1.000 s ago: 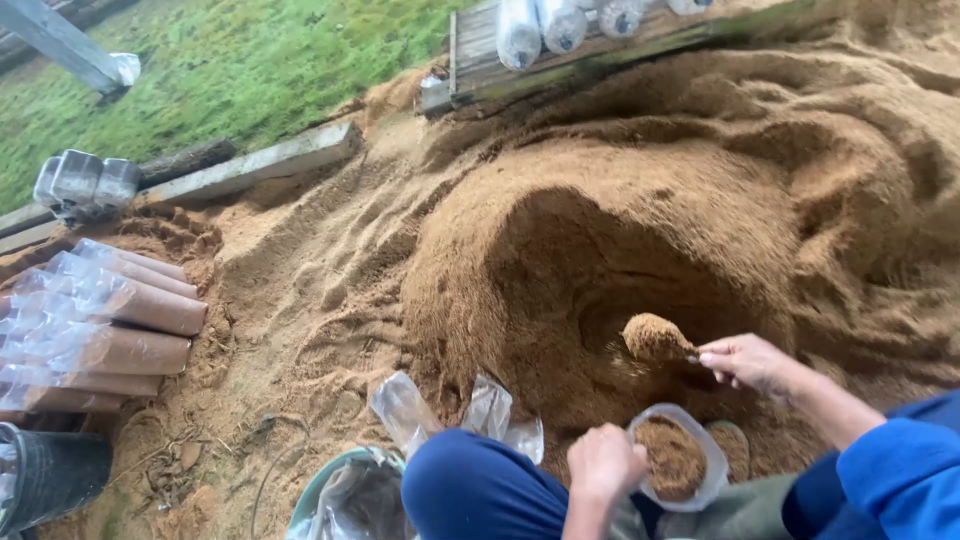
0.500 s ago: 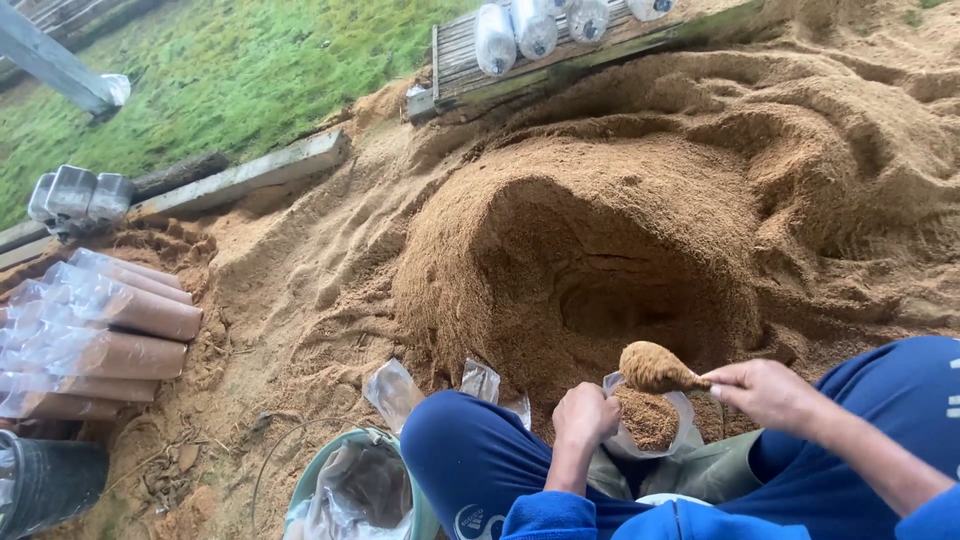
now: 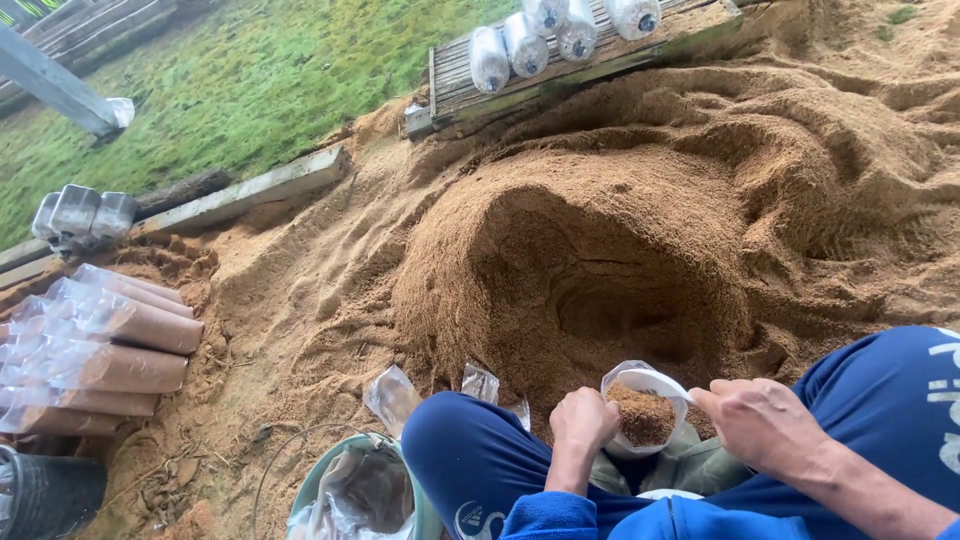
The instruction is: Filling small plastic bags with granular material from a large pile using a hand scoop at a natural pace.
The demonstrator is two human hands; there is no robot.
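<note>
I sit facing a big heap of brown sawdust (image 3: 600, 250) with a hollow dug into its near side. A small clear plastic bag (image 3: 640, 380), partly filled with sawdust, stands open between my knees. My left hand (image 3: 583, 420) grips the bag's left rim. My right hand (image 3: 765, 425) is at the bag's right rim with its fingers curled, and whatever is in it is hidden. The scoop is out of sight.
Several filled bags (image 3: 100, 350) lie stacked at the left. A green bucket of empty plastic bags (image 3: 355, 490) stands by my left knee, with loose empty bags (image 3: 392, 395) beside it. More filled bags (image 3: 560, 45) rest on a wooden pallet (image 3: 450, 80) at the back. Grass (image 3: 250, 80) lies beyond a plank (image 3: 240, 190).
My right hand carried a heaped scoop of sawdust from the heap to the bag. The scoop has gone from view and the bag holds more sawdust.
</note>
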